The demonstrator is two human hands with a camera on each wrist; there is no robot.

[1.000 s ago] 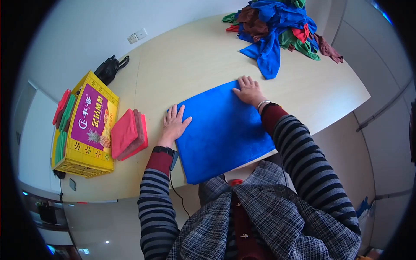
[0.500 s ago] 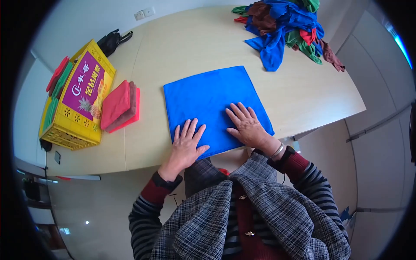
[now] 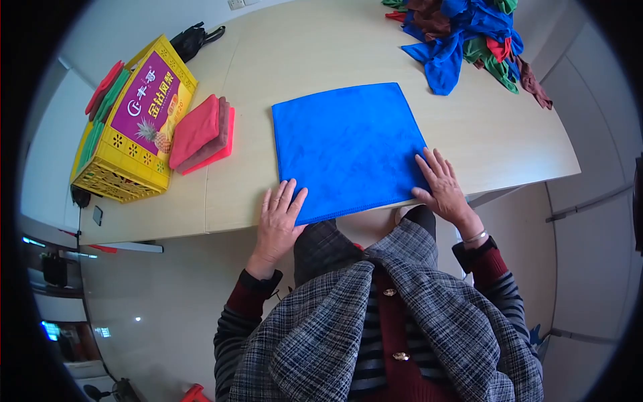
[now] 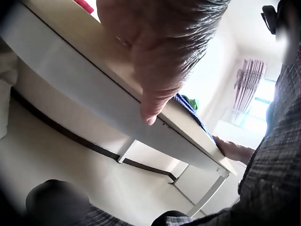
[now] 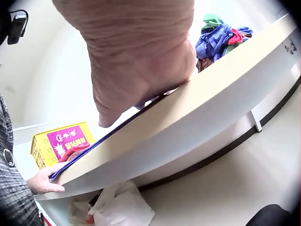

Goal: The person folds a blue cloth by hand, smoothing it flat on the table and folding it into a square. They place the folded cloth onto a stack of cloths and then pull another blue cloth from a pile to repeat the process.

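Observation:
A blue cloth (image 3: pixel 348 149) lies flat and spread out on the pale wooden table (image 3: pixel 308 60), its near edge at the table's front edge. My left hand (image 3: pixel 280 216) rests flat at the cloth's near left corner, fingers straight. My right hand (image 3: pixel 442 182) lies flat on the near right corner, fingers spread. From under the table, the left wrist view shows my left hand (image 4: pixel 155 52) over the table edge. The right wrist view shows my right hand (image 5: pixel 136 61) pressing on the cloth's blue edge (image 5: pixel 94 146).
A stack of folded red and brown cloths (image 3: pixel 201 134) sits left of the blue cloth, beside a yellow crate (image 3: pixel 130 120) with a purple pineapple label. A heap of mixed coloured cloths (image 3: pixel 475 33) lies at the far right. A black bag (image 3: pixel 194 37) sits at the back left.
Both hands slid from the cloth's far corners down over it to the near edge, then apart to the near corners. The cloth lies smoother and squarer.

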